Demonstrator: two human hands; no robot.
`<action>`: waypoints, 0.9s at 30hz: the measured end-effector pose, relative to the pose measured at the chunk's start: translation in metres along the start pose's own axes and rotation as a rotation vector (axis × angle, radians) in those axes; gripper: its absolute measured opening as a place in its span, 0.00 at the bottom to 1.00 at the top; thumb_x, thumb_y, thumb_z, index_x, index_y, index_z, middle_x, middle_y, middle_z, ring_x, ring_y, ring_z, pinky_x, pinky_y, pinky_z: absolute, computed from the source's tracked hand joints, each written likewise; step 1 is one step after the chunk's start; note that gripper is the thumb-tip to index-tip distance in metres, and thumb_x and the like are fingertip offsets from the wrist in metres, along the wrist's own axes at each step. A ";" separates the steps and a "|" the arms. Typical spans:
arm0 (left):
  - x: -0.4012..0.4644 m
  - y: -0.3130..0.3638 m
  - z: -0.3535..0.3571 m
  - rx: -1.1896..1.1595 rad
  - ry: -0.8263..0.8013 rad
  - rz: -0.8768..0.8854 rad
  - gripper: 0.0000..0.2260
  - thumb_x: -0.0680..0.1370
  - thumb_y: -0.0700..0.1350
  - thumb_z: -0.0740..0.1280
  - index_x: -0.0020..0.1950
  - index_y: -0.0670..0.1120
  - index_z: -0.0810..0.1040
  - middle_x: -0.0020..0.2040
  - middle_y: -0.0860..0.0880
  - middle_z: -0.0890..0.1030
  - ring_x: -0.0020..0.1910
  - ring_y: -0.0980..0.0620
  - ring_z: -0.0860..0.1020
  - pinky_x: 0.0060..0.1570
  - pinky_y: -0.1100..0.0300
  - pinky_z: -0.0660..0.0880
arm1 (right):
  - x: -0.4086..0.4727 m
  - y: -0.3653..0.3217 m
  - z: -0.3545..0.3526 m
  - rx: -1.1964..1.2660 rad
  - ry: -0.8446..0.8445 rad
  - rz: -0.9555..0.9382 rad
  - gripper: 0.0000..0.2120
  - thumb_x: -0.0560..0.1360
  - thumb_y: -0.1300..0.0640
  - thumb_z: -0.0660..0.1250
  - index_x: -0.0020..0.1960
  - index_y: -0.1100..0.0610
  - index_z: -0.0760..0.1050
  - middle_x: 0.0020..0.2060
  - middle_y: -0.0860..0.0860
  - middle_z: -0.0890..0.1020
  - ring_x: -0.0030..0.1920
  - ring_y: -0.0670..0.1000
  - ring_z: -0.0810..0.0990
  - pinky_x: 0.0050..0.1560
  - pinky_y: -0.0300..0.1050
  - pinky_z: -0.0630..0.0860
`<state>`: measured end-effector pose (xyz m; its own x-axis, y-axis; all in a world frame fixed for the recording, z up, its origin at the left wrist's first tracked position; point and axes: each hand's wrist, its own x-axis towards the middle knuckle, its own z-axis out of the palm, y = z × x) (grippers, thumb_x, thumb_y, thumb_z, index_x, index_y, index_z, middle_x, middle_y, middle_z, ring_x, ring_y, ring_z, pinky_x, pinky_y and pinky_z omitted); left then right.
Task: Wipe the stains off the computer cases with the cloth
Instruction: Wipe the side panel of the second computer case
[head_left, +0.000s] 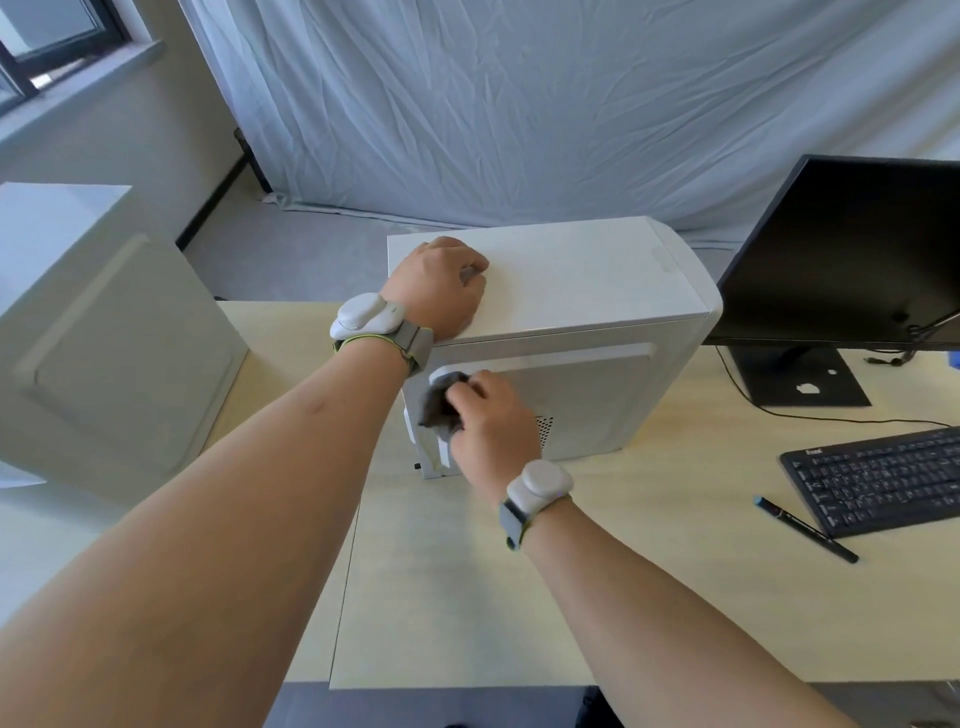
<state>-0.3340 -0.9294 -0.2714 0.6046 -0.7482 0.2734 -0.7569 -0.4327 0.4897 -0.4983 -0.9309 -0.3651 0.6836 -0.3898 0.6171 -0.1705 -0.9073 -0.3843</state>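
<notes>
Side panel of the white metal computer case (571, 395) is wiped with the crumpled grey cloth (436, 402).
The cloth is pinched in the right hand (493, 421); the case is best steadied by the left hand (441, 286), curled on top, grip contents unclear.

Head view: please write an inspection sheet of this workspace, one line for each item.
Surface: pale wooden desk, bare near the front edge.
Job's things: white computer case upright on the desk; second case at the left; grey cloth.
Clutter: black keyboard, pen, dark monitor.
Grippers: left hand rests on the case top, fingers curled; right hand holds the cloth against the case side.
Cables: black cable runs from the monitor stand.
Surroundings: white backdrop sheet, window.
</notes>
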 end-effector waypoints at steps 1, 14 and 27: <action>0.001 -0.001 0.000 -0.002 0.004 0.001 0.13 0.80 0.47 0.64 0.62 0.51 0.83 0.65 0.51 0.78 0.66 0.48 0.73 0.65 0.59 0.68 | -0.003 0.012 -0.004 0.007 0.013 0.069 0.11 0.65 0.62 0.57 0.42 0.58 0.77 0.41 0.54 0.77 0.40 0.60 0.76 0.27 0.47 0.71; 0.004 -0.001 0.002 0.018 0.005 -0.009 0.13 0.79 0.48 0.63 0.60 0.52 0.83 0.64 0.51 0.78 0.65 0.47 0.73 0.64 0.53 0.71 | -0.005 0.092 -0.022 0.575 0.576 1.261 0.16 0.82 0.59 0.61 0.69 0.53 0.65 0.66 0.57 0.77 0.63 0.60 0.77 0.64 0.49 0.72; 0.002 -0.002 0.002 0.001 0.015 -0.010 0.12 0.78 0.47 0.64 0.58 0.51 0.84 0.62 0.51 0.79 0.64 0.48 0.73 0.64 0.57 0.70 | -0.020 0.020 -0.002 0.655 0.261 1.064 0.13 0.79 0.58 0.68 0.61 0.59 0.70 0.54 0.51 0.81 0.53 0.53 0.79 0.52 0.39 0.70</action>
<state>-0.3318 -0.9313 -0.2728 0.6156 -0.7361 0.2814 -0.7514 -0.4405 0.4913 -0.5167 -0.9412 -0.3840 0.2542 -0.9603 -0.1150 -0.1147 0.0881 -0.9895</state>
